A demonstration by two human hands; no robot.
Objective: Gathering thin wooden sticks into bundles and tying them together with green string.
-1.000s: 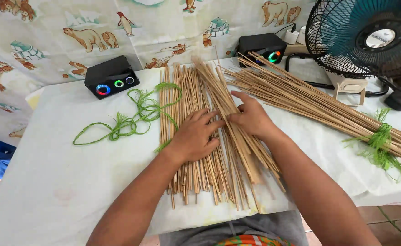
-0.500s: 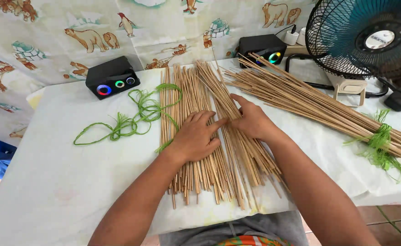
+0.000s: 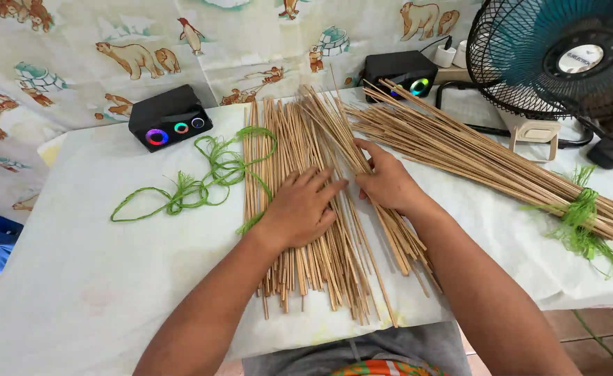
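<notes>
A white-covered table (image 3: 77, 278) is backed by an animal-print sheet (image 3: 77, 42). Loose sticks (image 3: 306, 271) are pressed flat under the spread left hand (image 3: 299, 209) and the right hand (image 3: 390, 184), fingers extended. Their ends overhang the near edge, so sticks may be pushed off, or snagged by the green string (image 3: 202, 174) lying alongside.

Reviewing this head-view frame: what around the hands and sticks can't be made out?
- Loose sticks under the left hand and right hand: both palms cover them.
- Green twine: part of it runs beneath the sticks.
- Fan: cut off by the top and right edges.
- Tied bundle: the knot is lost in frayed green strands.
</notes>
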